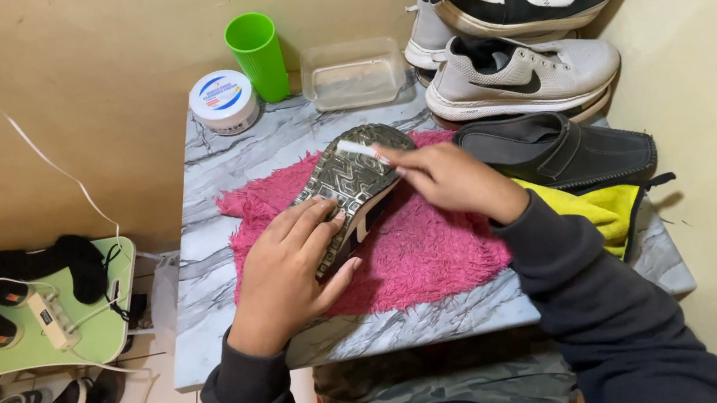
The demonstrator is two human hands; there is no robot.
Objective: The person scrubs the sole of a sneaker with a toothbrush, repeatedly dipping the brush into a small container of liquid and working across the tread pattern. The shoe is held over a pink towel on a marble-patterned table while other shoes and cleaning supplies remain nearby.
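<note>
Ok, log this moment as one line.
left hand steadies shoe sole-up | right hand rubs white piece on sole | on pink towel

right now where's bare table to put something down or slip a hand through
Bare marble table runs down the left edge beside the pink towel, and between the towel and the white tub. A thin strip shows along the front edge. The back right is crowded with stacked shoes; the yellow cloth covers the right side.
</note>
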